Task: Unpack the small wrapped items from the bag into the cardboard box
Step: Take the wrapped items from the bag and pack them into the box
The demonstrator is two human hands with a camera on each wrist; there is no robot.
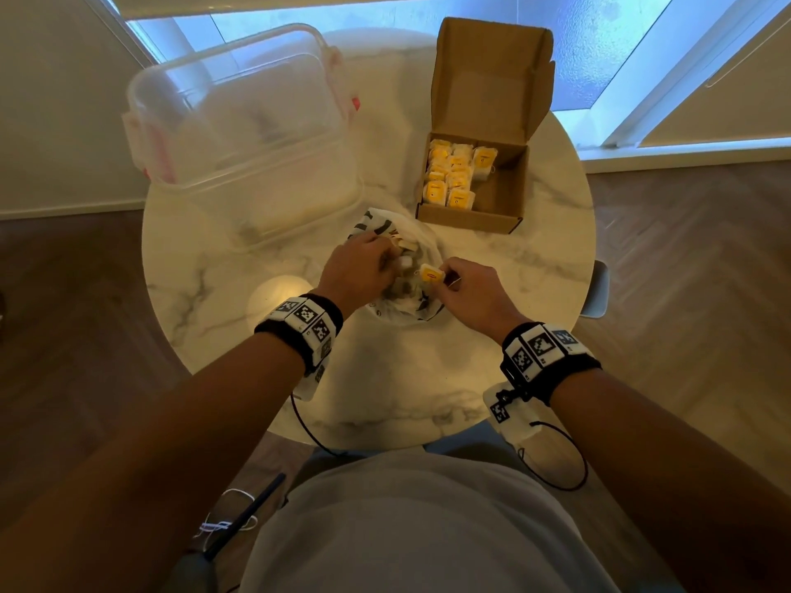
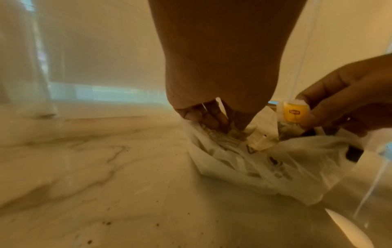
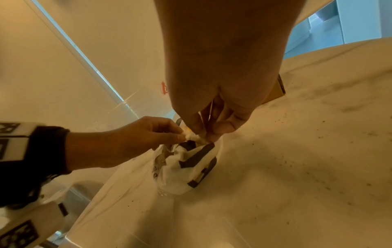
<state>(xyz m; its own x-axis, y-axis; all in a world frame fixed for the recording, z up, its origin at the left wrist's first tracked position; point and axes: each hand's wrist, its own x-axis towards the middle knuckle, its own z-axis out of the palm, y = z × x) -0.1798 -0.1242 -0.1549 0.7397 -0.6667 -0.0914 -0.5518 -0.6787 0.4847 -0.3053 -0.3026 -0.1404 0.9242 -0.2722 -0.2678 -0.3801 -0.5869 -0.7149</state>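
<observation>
A white plastic bag (image 1: pixel 402 310) with black print lies open at the middle of the round marble table (image 1: pixel 239 258). My left hand (image 1: pixel 364 267) reaches into the bag's mouth, its fingers (image 2: pixel 212 115) curled down among the wrapped items (image 2: pixel 229 134). My right hand (image 1: pixel 466 288) pinches one yellow-labelled wrapped item (image 1: pixel 431 275) just above the bag's right edge; the same item (image 2: pixel 293 112) shows in the left wrist view. The open cardboard box (image 1: pixel 505 199) stands at the back right, with several yellow wrapped items (image 1: pixel 453 173) packed along its left side.
A large clear plastic tub (image 1: pixel 239 134) with pink clips stands at the back left of the table, close to the bag. The box's lid (image 1: pixel 492 74) stands upright behind it. Windows lie beyond the table's far edge.
</observation>
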